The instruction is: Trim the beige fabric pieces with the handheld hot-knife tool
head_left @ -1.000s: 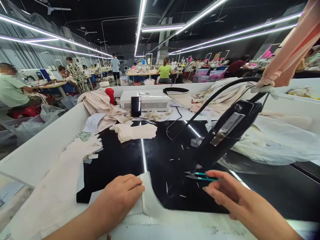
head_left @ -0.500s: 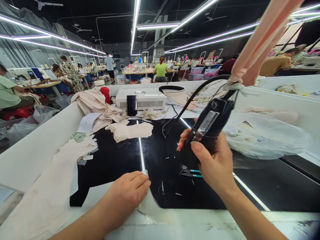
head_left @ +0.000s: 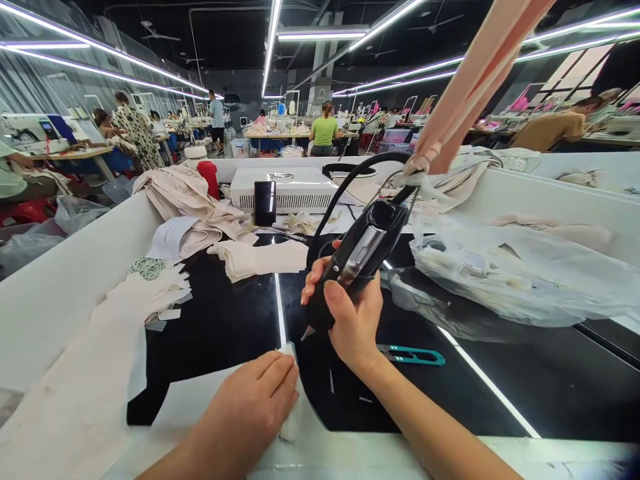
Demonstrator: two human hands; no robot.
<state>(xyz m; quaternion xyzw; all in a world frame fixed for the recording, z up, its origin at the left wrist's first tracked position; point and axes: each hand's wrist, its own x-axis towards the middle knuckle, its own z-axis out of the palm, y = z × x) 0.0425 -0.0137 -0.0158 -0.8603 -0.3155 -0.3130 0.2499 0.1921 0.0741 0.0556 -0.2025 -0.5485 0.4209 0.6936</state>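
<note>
My right hand (head_left: pixel 350 310) is wrapped round a black corded power tool (head_left: pixel 363 250) with a metal strip on its side. A small pointed tip shows at the tool's lower end, a little above the black tabletop and close to my left hand. From the tool's top a knotted pink cloth strip (head_left: pixel 463 93) runs upward. My left hand (head_left: pixel 255 400) is closed on the corner of a pale fabric piece (head_left: pixel 193 397) at the table's front edge. Teal thread snips (head_left: pixel 417 355) lie on the black surface beside my right wrist, their blades partly hidden.
Stacked pale fabric (head_left: pixel 267 257) lies behind my hands, with more fabric (head_left: pixel 85 373) along the left. A phone (head_left: pixel 265 203) leans against a white metal box (head_left: pixel 290 187). A clear plastic bag (head_left: pixel 515 273) occupies the right. People sit at sewing machines beyond.
My right hand has carried the power tool left, closer to my left hand, and the snips now show more fully. My left hand keeps hold of the fabric corner.
</note>
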